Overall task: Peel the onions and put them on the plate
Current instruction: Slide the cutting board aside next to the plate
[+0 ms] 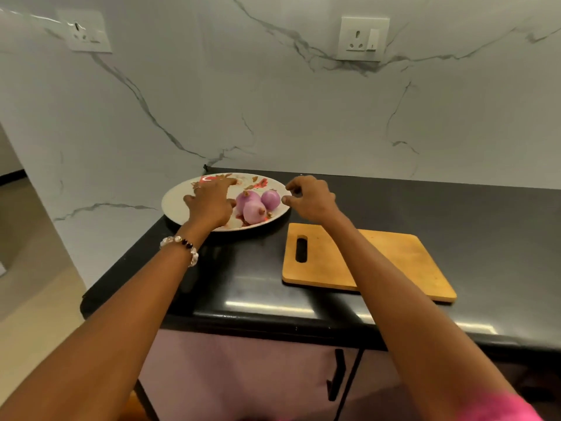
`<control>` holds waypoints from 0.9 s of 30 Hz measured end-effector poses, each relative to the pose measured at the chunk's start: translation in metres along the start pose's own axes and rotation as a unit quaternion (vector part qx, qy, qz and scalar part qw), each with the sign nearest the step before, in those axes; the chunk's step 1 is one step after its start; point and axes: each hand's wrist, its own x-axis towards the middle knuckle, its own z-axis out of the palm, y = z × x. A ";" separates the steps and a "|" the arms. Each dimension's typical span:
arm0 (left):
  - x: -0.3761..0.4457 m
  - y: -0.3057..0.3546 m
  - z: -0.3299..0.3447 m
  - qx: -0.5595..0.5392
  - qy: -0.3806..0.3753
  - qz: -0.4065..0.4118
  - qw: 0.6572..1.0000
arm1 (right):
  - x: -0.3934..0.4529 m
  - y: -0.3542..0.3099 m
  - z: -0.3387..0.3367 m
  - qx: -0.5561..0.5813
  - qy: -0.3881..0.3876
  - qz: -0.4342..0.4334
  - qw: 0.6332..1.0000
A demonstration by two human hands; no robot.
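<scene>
On the black counter (249, 281), beneath a marble-veined wall (273, 101), both hands reached toward a plate of peeled onions.

A wooden cutting board (394, 262) lay right of the floral plate (173, 205), partly under the right forearm. Over the plate, the left hand (212, 205) was spread with fingers extended, a beaded bracelet (182, 246) at its wrist. Beside the plate's right rim, the right hand (311, 197) hung loosely curled, holding nothing. Three peeled purple onions (253, 205) sat clustered together on the plate.

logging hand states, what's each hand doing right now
Left hand: open, fingers spread over the plate, holding nothing.
Right hand: fingers loosely curled, holding nothing, beside the plate.
</scene>
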 end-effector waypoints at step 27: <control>-0.033 0.052 -0.017 -0.221 0.005 0.149 0.964 | -0.060 0.059 -0.064 0.130 0.073 0.036 0.988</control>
